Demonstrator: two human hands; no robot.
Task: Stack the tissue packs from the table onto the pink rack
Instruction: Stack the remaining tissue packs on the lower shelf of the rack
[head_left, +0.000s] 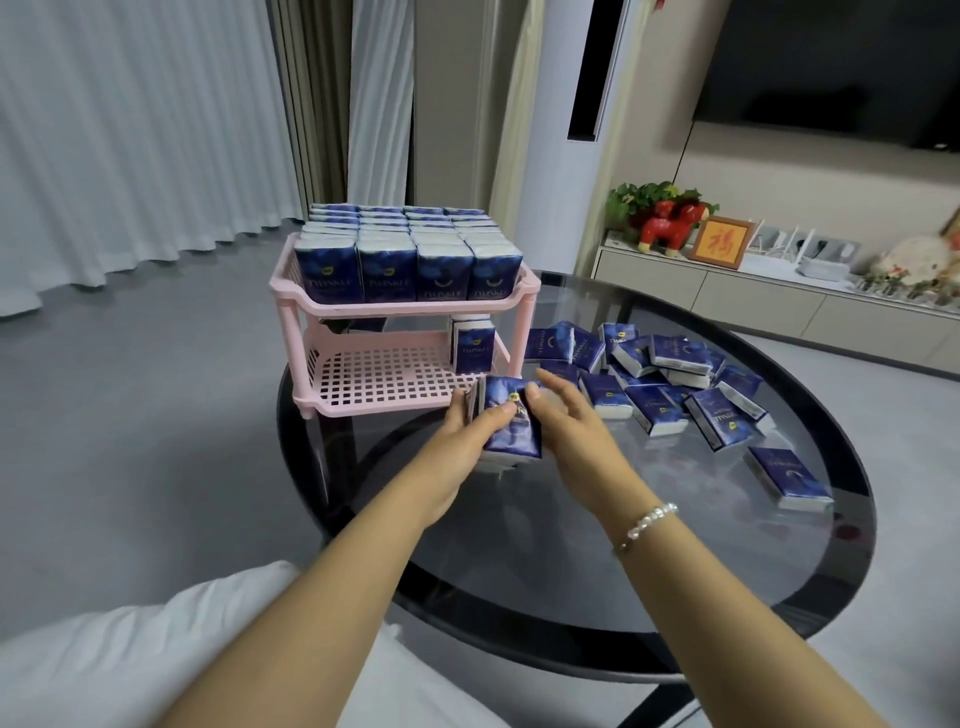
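Gathering a small bundle of dark-blue plastic-wrapped tissue packs (511, 421) just in front of the two-tier pink plastic rack (405, 358), above the round dark glass table (571, 545). Left hand (462, 441) curled round the bundle's left side and front, thumb across the top pack; right hand (571, 415) beside it with fingers nearly straight, thumb tip touching the bundle's upper right edge, squaring it up by the look of it. Judged to be mid-carry toward the lower shelf; next move likely calls for sliding the bundle upright onto the latticed lower shelf, next to the single upright pack (472, 345) already at its right end, without knocking that one over. Upper shelf packed full with rows of upright packs (410, 254). Lower shelf holding only that upright pack, plus perhaps something dark at the back, too dim to tell. Scattered pile of loose packs (670, 384) lying on the table's right side, well apart from the rack, awaiting their turn.
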